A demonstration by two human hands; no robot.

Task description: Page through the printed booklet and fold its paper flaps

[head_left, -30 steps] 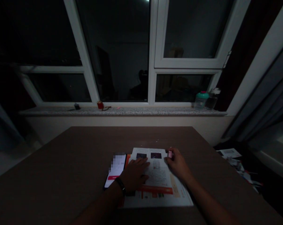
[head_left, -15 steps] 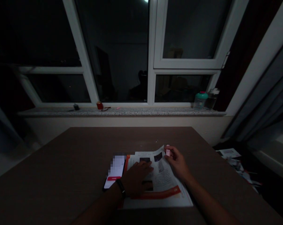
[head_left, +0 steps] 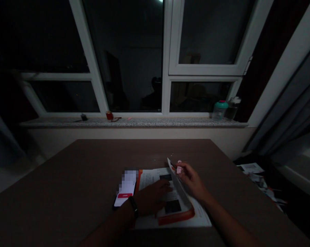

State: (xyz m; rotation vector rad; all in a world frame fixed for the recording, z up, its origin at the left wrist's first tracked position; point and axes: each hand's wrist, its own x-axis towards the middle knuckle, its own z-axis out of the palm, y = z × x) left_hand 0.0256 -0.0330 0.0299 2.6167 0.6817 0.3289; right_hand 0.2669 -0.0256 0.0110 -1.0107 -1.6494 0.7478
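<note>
A printed booklet (head_left: 147, 178) with orange bands lies on the dark brown table. My left hand (head_left: 151, 197), with a dark band on its wrist, reaches across the booklet with its fingers stretched out near a page. My right hand (head_left: 193, 180) is at the booklet's upper right, closed around a small pink object (head_left: 179, 169) whose kind I cannot make out. Beside those fingers a page (head_left: 180, 192) stands lifted and curls over to the left; whether they also pinch it is unclear. Left of the booklet is a phone (head_left: 126, 188) with a lit screen.
White crumbs (head_left: 171, 154) lie beyond the booklet on the table (head_left: 67, 171). On the stone windowsill (head_left: 150, 122) stand a green-lidded bottle (head_left: 219, 110), a clear bottle (head_left: 232, 108) and a small red jar (head_left: 109, 115). Papers (head_left: 260, 181) are piled right of the table.
The lifted page has curled further up and to the left, showing more of the page under it. My right hand has shifted slightly left with the pink object; my left hand stays nearly in place.
</note>
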